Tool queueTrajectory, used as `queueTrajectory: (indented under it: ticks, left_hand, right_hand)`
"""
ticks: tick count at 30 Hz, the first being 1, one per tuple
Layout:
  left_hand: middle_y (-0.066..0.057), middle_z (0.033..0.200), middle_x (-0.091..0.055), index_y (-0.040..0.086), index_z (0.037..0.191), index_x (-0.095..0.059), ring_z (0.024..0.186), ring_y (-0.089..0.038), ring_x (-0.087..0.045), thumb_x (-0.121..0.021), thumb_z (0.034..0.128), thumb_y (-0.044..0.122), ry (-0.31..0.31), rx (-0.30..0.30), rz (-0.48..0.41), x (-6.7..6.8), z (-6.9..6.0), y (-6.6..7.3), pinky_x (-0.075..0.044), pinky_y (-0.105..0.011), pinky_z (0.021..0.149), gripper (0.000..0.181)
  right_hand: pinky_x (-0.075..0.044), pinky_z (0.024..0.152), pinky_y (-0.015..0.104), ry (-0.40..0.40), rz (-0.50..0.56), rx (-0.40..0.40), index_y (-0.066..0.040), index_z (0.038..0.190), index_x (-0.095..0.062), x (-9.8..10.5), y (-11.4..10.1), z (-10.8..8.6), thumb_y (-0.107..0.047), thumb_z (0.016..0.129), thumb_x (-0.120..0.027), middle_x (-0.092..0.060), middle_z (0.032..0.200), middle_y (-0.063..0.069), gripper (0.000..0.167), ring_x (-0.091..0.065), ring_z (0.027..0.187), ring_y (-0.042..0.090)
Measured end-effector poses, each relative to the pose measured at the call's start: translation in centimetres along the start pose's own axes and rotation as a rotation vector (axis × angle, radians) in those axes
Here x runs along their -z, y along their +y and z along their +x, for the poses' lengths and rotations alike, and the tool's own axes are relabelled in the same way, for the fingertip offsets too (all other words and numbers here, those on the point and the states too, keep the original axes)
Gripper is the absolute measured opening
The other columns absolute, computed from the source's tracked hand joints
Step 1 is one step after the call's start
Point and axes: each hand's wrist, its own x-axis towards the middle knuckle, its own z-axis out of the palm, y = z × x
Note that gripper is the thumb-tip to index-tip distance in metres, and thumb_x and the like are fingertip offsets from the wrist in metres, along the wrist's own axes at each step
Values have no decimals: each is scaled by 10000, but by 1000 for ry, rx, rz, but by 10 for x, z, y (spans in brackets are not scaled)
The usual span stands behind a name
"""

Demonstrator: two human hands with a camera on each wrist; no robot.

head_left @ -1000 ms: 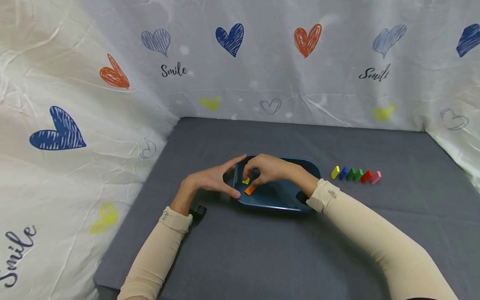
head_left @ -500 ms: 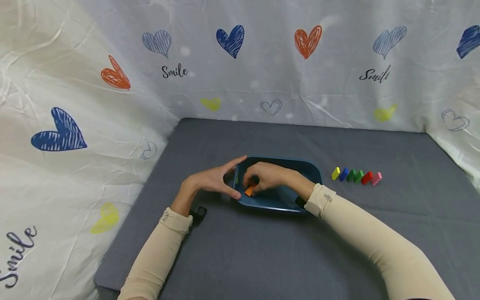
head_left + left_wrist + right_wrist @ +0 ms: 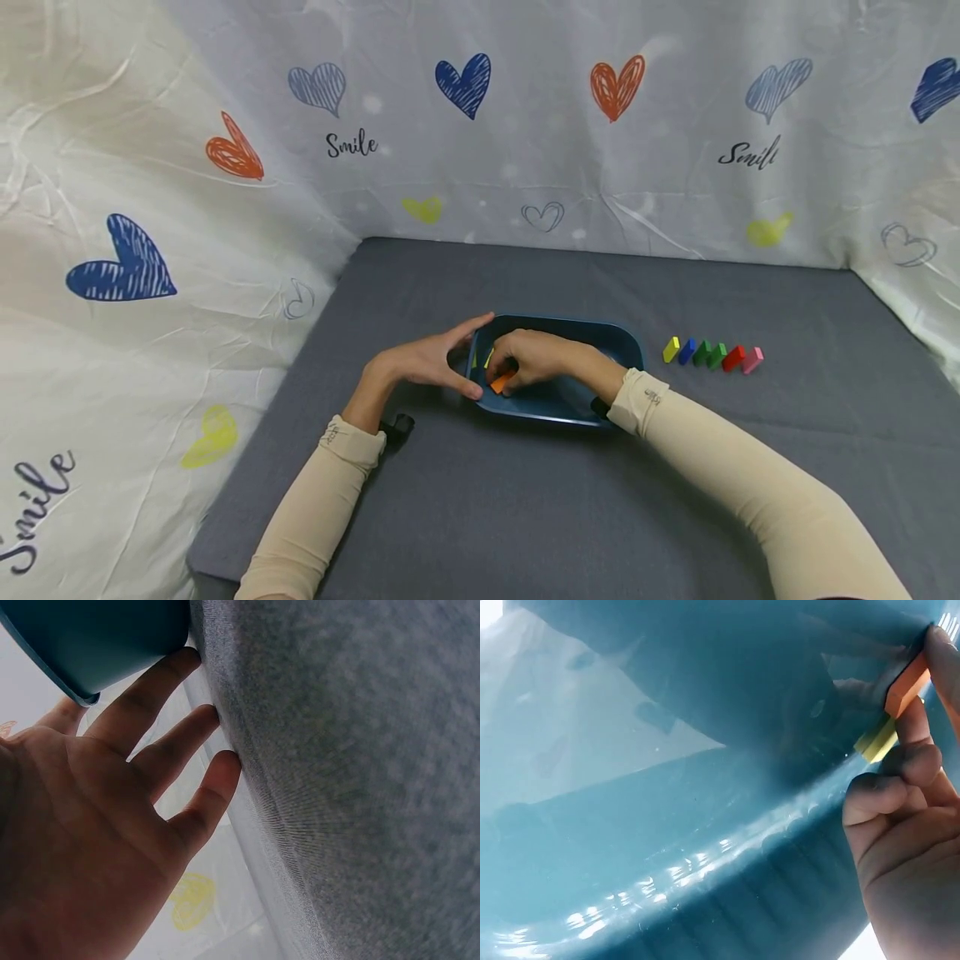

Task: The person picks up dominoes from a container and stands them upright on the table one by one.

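A blue plastic tray [image 3: 570,408] lies on the grey table. My left hand [image 3: 423,358] spans its left end, thumb at the near corner and index finger at the far corner, fingers extended. In the left wrist view, fingertips touch the tray [image 3: 112,637] and the tabletop. Inside the tray, my right hand [image 3: 536,354] pinches an orange domino [image 3: 502,382] between thumb and finger near the left end. The right wrist view shows the orange domino [image 3: 907,686] beside a yellow domino [image 3: 877,741], which is partly hidden behind the fingers.
To the right of the tray, several dominoes stand in a spaced row: a yellow domino [image 3: 671,349], a blue domino [image 3: 687,351], green ones, a red domino [image 3: 734,358] and a pink domino [image 3: 752,360]. A white printed curtain [image 3: 540,150] hangs behind the table [image 3: 480,500].
My right hand has sunk slightly lower into the tray with the orange domino, which has shifted a little. My left hand stays put at the tray's end.
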Motion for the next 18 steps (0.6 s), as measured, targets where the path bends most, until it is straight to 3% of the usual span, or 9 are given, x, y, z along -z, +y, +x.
queueTrajectory:
  ticks: [11, 14, 18]
  left_hand:
    - [-38, 1725, -70, 497, 1603, -35, 1580, -335, -154, -864, 794, 465, 3, 3, 11, -1, 1, -1, -314, -626, 1188, 1159]
    - [-44, 1725, -70, 496, 1603, -35, 1582, -338, -149, -863, 790, 479, 5, 11, 18, -1, 1, -1, -307, -635, 1187, 1161]
    - [-37, 1726, -70, 505, 1599, -39, 1583, -338, -148, -868, 779, 493, 9, 29, 14, -1, 0, 0, -298, -641, 1191, 1166]
  right_hand:
    - [-541, 810, 283, 26, 98, -2, -119, 1084, -766, 7, 7, -7, -151, 875, -804, -715, 1012, -4, 214, -616, 897, 124]
    - [-537, 757, 269, 34, 151, -12, -132, 1088, -765, 12, 7, -10, -164, 885, -800, -722, 996, -15, 208, -633, 873, 142]
    - [-491, 617, 247, 69, 236, -9, -99, 1129, -760, 21, 3, -16, -167, 904, -788, -738, 974, -2, 237, -605, 710, 184]
